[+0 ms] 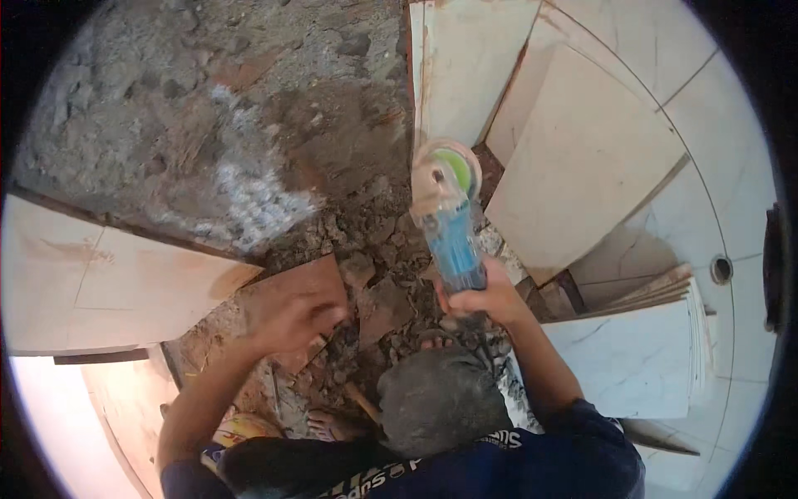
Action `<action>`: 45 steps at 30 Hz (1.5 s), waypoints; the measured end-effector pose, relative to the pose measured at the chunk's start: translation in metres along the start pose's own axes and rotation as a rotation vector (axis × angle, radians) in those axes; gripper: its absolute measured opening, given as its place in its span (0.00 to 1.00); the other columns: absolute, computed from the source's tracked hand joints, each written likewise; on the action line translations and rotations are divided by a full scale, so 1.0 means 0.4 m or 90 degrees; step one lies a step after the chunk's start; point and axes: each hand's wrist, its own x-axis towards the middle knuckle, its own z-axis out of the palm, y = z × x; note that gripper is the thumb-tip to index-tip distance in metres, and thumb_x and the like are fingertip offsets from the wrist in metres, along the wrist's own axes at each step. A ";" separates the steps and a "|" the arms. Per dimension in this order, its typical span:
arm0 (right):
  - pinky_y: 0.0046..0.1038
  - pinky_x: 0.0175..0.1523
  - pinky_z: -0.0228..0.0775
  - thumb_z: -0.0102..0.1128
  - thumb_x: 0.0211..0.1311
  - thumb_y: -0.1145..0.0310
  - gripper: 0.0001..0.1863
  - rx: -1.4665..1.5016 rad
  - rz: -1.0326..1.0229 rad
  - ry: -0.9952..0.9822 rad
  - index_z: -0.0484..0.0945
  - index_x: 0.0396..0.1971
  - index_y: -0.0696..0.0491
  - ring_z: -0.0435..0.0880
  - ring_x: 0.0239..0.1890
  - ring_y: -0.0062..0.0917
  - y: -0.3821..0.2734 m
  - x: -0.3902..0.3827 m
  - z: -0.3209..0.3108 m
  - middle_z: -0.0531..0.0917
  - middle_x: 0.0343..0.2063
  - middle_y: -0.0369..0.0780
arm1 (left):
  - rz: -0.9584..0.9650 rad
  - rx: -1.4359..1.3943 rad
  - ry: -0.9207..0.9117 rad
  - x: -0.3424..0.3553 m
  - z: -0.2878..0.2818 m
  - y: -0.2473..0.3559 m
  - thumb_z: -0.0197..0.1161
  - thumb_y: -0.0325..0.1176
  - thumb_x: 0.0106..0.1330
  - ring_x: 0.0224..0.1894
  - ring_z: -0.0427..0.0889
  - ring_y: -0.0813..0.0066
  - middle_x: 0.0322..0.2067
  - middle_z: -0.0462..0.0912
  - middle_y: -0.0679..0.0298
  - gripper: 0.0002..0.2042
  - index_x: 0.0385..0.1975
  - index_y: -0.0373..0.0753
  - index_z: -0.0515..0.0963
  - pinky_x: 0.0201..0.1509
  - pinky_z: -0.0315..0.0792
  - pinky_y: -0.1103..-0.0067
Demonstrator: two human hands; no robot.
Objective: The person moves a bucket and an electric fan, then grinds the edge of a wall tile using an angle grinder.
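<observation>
My right hand grips a blue angle grinder by its body. The grinder points away from me, with a pale guard and a green disc at the far end; a dark cord trails down from the handle. My left hand hovers at or on a reddish tile piece, fingers curled and blurred, so I cannot make out whether they hold anything. A wooden handle lies among broken rubble. Beside it, a grey rounded mass sits at my lap, and bare toes show.
Rough broken screed spreads across the upper left. Large pale tiles lie at left, top and right. A stack of white marbled tiles is by my right arm. A tiled floor with a drain borders the far right.
</observation>
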 end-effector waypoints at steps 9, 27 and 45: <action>0.25 0.36 0.76 0.75 0.50 0.73 0.28 -0.017 -0.109 0.000 0.74 0.52 0.60 0.84 0.31 0.20 0.063 -0.006 0.101 0.84 0.33 0.37 | 0.225 -0.780 0.217 0.318 0.249 0.212 0.45 0.60 0.78 0.52 0.83 0.65 0.53 0.84 0.56 0.34 0.60 0.31 0.74 0.63 0.74 0.68; 0.35 0.59 0.73 0.76 0.45 0.61 0.47 -0.394 -0.036 0.215 0.64 0.65 0.63 0.83 0.50 0.38 0.135 -0.019 0.107 0.82 0.48 0.51 | 0.179 -0.992 0.209 0.370 0.372 0.136 0.37 0.67 0.75 0.52 0.82 0.54 0.50 0.82 0.52 0.39 0.62 0.33 0.70 0.60 0.76 0.60; 0.35 0.59 0.70 0.79 0.46 0.59 0.37 -0.380 -0.211 0.100 0.76 0.57 0.59 0.80 0.51 0.31 -0.058 -0.081 -0.040 0.82 0.49 0.45 | 0.141 -0.355 -0.007 0.389 0.398 0.278 0.74 0.45 0.60 0.49 0.85 0.58 0.48 0.84 0.52 0.34 0.63 0.36 0.70 0.51 0.79 0.66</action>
